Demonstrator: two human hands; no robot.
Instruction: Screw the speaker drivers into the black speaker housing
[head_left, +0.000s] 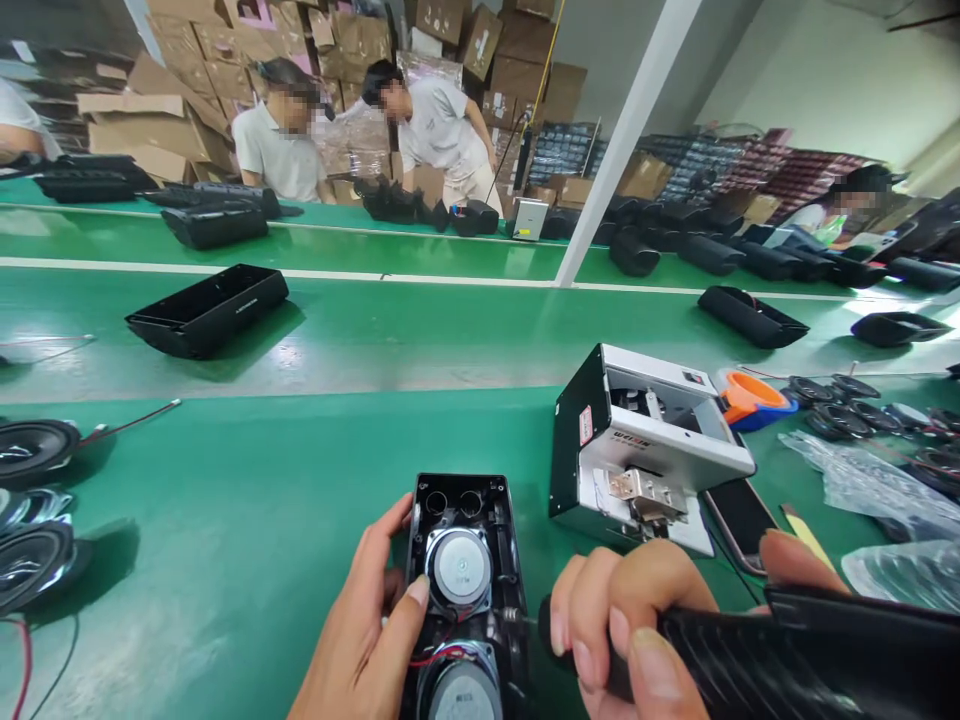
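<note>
A black speaker housing (pixel 463 500) lies open on the green table near me, with two round silver-backed drivers (pixel 459 570) and red wires inside. My left hand (pixel 371 625) grips the housing's left edge, thumb resting next to the upper driver. My right hand (pixel 637 625) is wrapped round the black handle of an electric screwdriver (pixel 795 655), its front end pointing at the housing's right side; the bit is hard to see.
A white and black screw feeder box (pixel 637 440) stands just right of the housing, a phone (pixel 739 520) beside it. Loose speaker drivers (pixel 34 450) lie at left and far right (pixel 844 405). Black housings (pixel 206 310) rest on the conveyor. Several people work beyond it.
</note>
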